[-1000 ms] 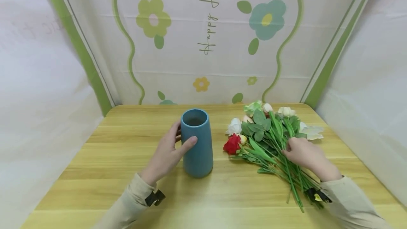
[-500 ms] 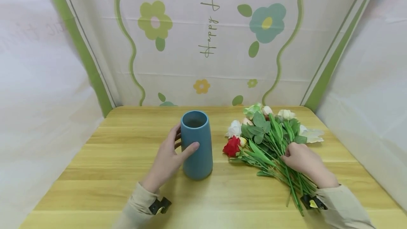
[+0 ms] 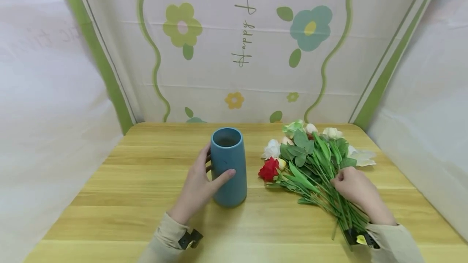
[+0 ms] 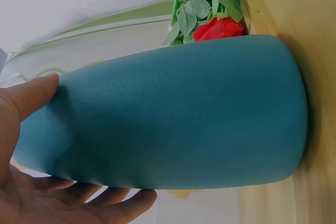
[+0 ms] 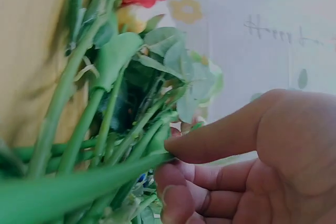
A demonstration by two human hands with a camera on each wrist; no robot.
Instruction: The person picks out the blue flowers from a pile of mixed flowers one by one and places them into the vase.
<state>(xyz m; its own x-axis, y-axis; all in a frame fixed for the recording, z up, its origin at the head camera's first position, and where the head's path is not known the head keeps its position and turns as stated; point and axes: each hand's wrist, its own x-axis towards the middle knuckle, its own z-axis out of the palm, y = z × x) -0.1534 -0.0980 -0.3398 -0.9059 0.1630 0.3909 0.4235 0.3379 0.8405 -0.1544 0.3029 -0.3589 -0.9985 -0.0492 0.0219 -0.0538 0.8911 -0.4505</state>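
A tall blue vase (image 3: 229, 173) stands upright on the wooden table, its mouth open toward the head camera. My left hand (image 3: 199, 184) holds its left side, thumb across the front and the other fingers round the back; the left wrist view shows the thumb (image 4: 34, 95) near the narrow top end. To the right lies a loose pile of artificial flowers, with a red rose (image 3: 269, 169), white blooms and green leaves. Over their stems, my right hand (image 3: 360, 192) pinches one green flower stem (image 5: 100, 182) between thumb and index finger. Which bloom it belongs to is hidden.
The wooden table (image 3: 120, 198) reaches back to a white printed curtain (image 3: 212, 64) with flower shapes. More white cloth (image 3: 47, 104) hangs along the left and right sides. A white open bloom (image 3: 362, 157) lies at the pile's right edge.
The head view has shifted slightly, so everything sits a little lower and further right. The left hand stays on the vase, and the right hand stays at the stems with only a small movement.
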